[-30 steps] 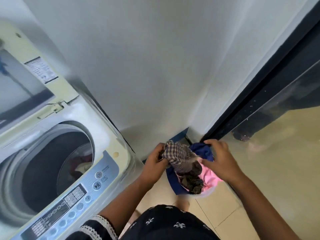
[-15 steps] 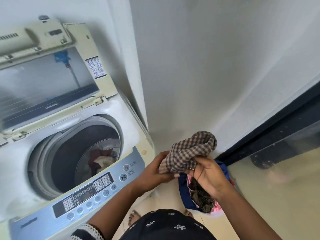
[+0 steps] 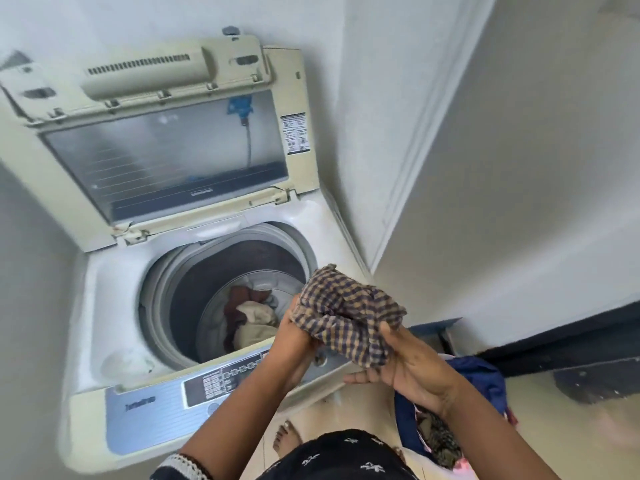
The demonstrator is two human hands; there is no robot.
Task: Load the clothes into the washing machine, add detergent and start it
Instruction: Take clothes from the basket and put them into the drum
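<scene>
Checked cloth (image 3: 349, 313), brown-and-navy plaid, bunched up between my two hands, held above the front right corner of the washing machine (image 3: 104, 306), just over the control panel (image 3: 166, 407) edge and beside the drum opening. My left hand (image 3: 294, 337) grips the cloth's left end, fingers curled into the fabric, wrist over the panel. My right hand (image 3: 405, 365) holds the right and lower part from beneath, thumb pressed on top of the fabric, the other fingers mostly straight under it, fingertips pointing left; cloth hangs over the palm.

Drum (image 3: 207, 292) open below and left of the cloth, with a maroon garment (image 3: 239, 303) and a cream garment (image 3: 256, 320) already at the bottom. Lid (image 3: 166, 157) stands raised behind the drum, tilted back toward the wall, glass panel facing me.

Laundry basket (image 3: 450, 431) on the floor at my right, beneath my right forearm, holding blue fabric (image 3: 485, 375) and a dark patterned piece (image 3: 440, 438), a bit of pink at the edge. My bare foot (image 3: 287, 438) on the tile floor in front of the machine. Dark doorframe strip (image 3: 571, 341) along the floor at far right.
</scene>
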